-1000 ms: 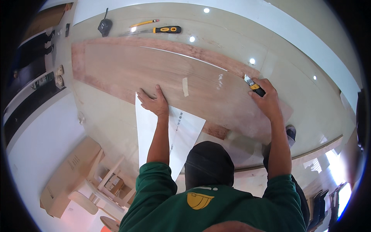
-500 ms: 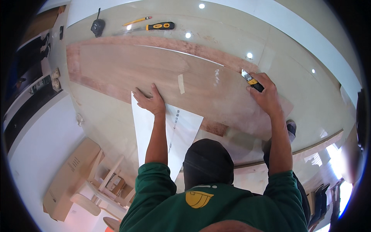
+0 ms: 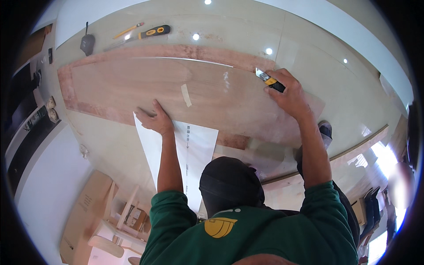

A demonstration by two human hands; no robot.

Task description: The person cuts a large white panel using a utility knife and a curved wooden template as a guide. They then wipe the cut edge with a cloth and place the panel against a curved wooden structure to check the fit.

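Observation:
My right hand (image 3: 288,93) grips a utility knife (image 3: 276,85) with a yellow and black handle. Its silver blade points to the far left, beside the far right edge of a thin brown wood sheet (image 3: 145,84). The sheet lies over a reddish board (image 3: 229,54) that shows along its far and left sides. My left hand (image 3: 155,120) lies flat with fingers spread on the sheet's near side. Beneath that hand and forearm, a white printed paper (image 3: 201,143) reaches toward me. A strip of masking tape (image 3: 186,95) is stuck on the sheet.
Beyond the board, a tape measure (image 3: 87,44), a pencil (image 3: 128,31) and a yellow and black handled tool (image 3: 154,31) lie on the glossy floor. A long wooden strip (image 3: 360,143) lies at right, near a shoe (image 3: 325,129). A cardboard box (image 3: 84,212) and wooden furniture parts (image 3: 106,240) stand at lower left.
The whole view has shifted, so the board, tools and both hands appear farther left. Against the board, both hands and the knife stay in about the same places.

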